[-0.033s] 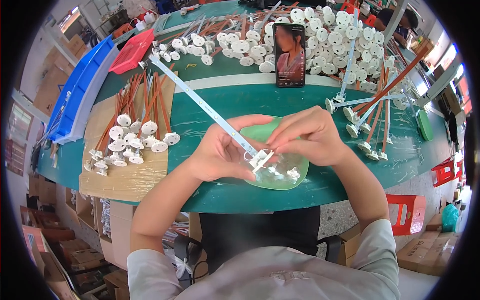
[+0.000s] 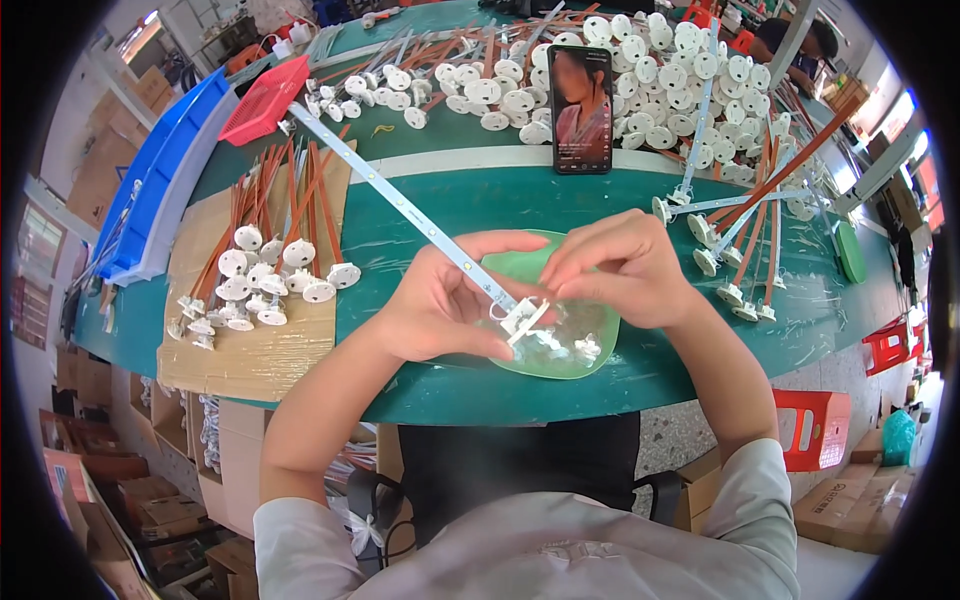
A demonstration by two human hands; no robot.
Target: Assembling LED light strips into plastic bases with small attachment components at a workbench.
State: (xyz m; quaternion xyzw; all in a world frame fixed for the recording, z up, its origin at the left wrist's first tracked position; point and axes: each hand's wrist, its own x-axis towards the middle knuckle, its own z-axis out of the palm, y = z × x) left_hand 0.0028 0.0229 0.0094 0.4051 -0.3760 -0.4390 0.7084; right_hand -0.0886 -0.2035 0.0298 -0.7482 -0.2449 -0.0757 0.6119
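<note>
My left hand (image 2: 440, 300) is closed around the lower end of a pale LED light strip (image 2: 402, 207). The strip slants up to the far left, dotted with small LEDs. At its lower end a white plastic end piece (image 2: 524, 318) with a thin wire loop sticks out between my thumb and fingers. Just right of it is my right hand (image 2: 625, 270), thumb and fingertips pinched together; whatever they hold, if anything, is too small to make out. Under both hands sits a green bowl (image 2: 603, 362) with small clear and white parts (image 2: 585, 348) in it.
A phone (image 2: 581, 120) stands upright beyond my hands, before a heap of white round-ended strips (image 2: 680, 70). More strips lie on cardboard (image 2: 250, 370) at left and on the mat at right. Blue (image 2: 165, 180) and red trays (image 2: 262, 105) stand far left. Another person (image 2: 800, 45) sits far right.
My right hand's pinched fingertips have drawn slightly up and away from the white end piece. The strip has shifted very little in my left hand.
</note>
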